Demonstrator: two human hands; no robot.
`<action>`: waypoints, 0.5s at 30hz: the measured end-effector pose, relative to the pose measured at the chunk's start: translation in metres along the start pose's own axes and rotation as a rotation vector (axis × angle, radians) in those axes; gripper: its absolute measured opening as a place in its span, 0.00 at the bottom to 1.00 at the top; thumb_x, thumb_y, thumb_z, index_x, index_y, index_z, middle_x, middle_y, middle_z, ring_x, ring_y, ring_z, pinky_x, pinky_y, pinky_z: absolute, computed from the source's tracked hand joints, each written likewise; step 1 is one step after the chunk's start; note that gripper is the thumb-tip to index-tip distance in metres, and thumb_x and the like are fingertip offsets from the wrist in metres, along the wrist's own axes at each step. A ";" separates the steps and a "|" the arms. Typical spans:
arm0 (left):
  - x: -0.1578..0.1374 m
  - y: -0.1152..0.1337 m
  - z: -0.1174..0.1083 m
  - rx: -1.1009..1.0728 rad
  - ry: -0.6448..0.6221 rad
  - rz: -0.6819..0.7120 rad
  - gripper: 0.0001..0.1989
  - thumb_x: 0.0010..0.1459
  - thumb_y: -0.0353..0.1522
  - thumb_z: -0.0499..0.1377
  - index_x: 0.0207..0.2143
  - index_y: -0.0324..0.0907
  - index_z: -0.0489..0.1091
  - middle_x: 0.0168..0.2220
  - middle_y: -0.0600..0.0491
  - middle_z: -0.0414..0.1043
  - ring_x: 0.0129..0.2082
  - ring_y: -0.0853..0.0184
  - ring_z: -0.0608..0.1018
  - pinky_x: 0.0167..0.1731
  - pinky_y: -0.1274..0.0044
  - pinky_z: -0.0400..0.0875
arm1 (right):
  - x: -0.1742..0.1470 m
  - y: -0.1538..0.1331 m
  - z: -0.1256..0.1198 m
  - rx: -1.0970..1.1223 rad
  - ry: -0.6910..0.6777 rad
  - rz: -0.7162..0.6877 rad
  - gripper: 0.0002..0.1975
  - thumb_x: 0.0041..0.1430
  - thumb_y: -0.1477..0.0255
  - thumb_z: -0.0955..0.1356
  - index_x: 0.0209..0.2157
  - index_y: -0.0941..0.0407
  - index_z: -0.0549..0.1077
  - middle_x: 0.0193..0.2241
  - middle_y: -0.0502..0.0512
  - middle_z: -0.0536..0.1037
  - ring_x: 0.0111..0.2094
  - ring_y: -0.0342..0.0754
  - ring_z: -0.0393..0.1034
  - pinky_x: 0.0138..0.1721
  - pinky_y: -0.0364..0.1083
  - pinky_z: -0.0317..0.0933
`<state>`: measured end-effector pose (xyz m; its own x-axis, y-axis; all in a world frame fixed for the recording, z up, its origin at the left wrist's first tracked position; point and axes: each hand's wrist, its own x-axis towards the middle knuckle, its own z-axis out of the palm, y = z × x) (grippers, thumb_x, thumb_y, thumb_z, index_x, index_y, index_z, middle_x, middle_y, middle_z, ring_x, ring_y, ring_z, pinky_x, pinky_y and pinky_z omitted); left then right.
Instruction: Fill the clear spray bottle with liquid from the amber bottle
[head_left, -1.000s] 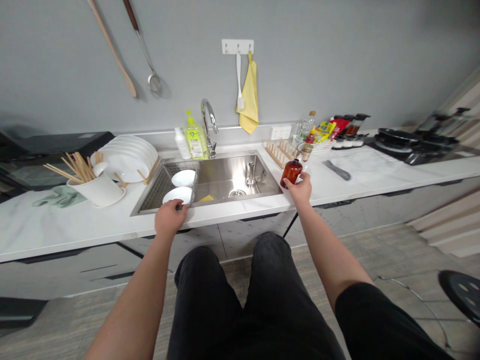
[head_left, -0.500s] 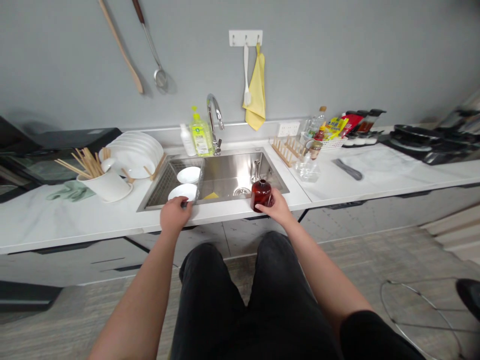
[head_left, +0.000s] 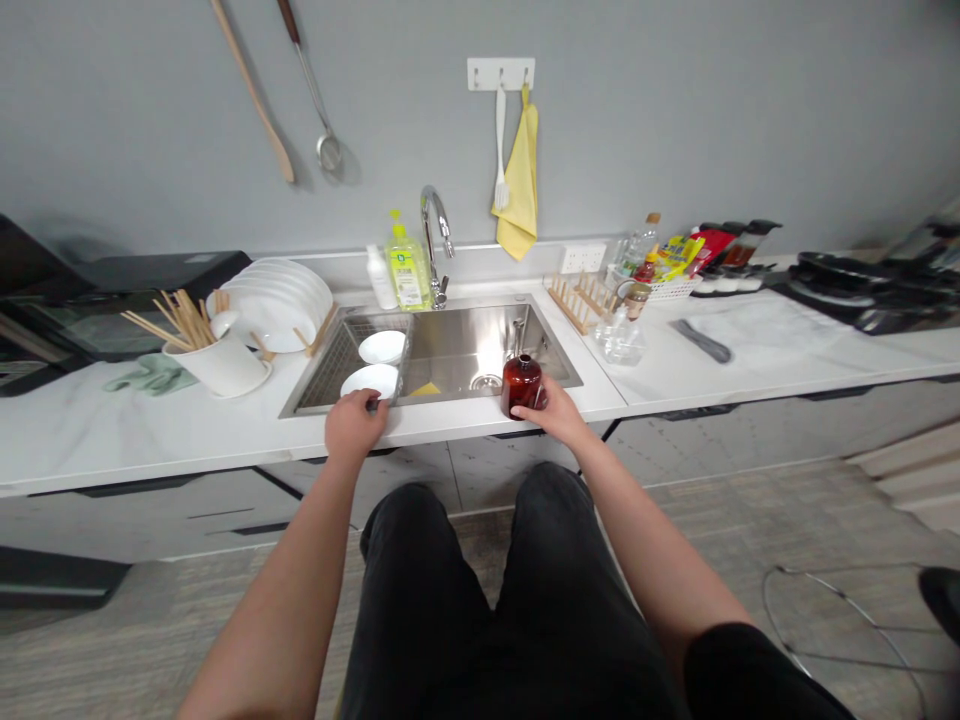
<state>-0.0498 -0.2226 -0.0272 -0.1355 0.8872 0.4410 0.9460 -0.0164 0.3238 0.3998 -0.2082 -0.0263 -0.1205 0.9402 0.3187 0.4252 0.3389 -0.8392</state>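
Note:
My right hand (head_left: 556,410) is closed around the side of a reddish-brown bottle (head_left: 520,386). The bottle stands upright at the sink's front edge, and its neck has no cap on it. My left hand (head_left: 356,422) is closed at the front left of the sink, beside the nearer white bowl (head_left: 370,380). Something small and dark shows at its fingertips, too small to name. A second white bowl (head_left: 382,347) sits behind the first, both in the wire basket (head_left: 330,352) in the left part of the steel sink (head_left: 480,330).
A tap (head_left: 435,240), a green soap bottle (head_left: 407,268) and a white bottle (head_left: 380,277) stand behind the sink. Left are a chopstick holder (head_left: 221,368) and stacked plates (head_left: 289,310). A wooden rack (head_left: 576,305) and a clear container (head_left: 621,340) are right. A yellow cloth (head_left: 519,190) hangs above.
The view has shifted slightly, so the whole scene sits a little further right and higher. Both hands keep their places at the sink's front edge, the right one still around the bottle.

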 end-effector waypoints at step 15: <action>0.001 -0.001 0.000 0.011 -0.003 0.011 0.21 0.71 0.45 0.59 0.50 0.42 0.85 0.53 0.40 0.88 0.56 0.44 0.86 0.56 0.60 0.78 | 0.004 0.074 -0.094 -0.233 1.001 0.158 0.33 0.58 0.50 0.79 0.58 0.53 0.71 0.59 0.66 0.74 0.54 0.65 0.75 0.64 0.69 0.72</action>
<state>-0.0503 -0.2218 -0.0274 -0.1239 0.8884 0.4419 0.9507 -0.0214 0.3095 0.5150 -0.1824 -0.0454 0.7060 0.4783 0.5223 0.5475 0.0992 -0.8309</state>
